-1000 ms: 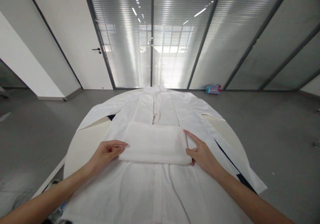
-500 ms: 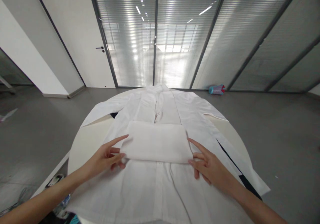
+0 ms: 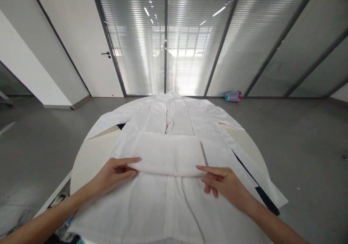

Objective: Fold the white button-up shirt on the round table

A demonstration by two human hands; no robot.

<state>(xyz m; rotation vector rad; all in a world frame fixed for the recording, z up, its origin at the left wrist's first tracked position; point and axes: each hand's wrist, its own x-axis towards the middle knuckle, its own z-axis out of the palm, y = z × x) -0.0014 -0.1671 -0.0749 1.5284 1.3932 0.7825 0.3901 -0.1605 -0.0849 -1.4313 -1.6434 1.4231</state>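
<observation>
White cloth [image 3: 168, 153] edge between hands [image 3: 116, 169] [image 3: 225, 184] (thumbs atop)

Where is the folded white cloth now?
Head view, centre: the folded cloth lies on the spread shirt, between the left hand and right hand.

White on white there: the folded cloth [image 3: 168, 153] was plain white, and the long coat [image 3: 174, 207] under it was the same plain white. The tabletop [image 3: 92, 157] showed cream, with dark navy patches [image 3: 265, 197] peeking out beside the coat. The floor [image 3: 299, 139] was grey, the bottle [image 3: 232, 96] blue with a pink end, the door [image 3: 89, 55] white, and the blinds [image 3: 190, 37] ran in fine silvery horizontal stripes.
</observation>
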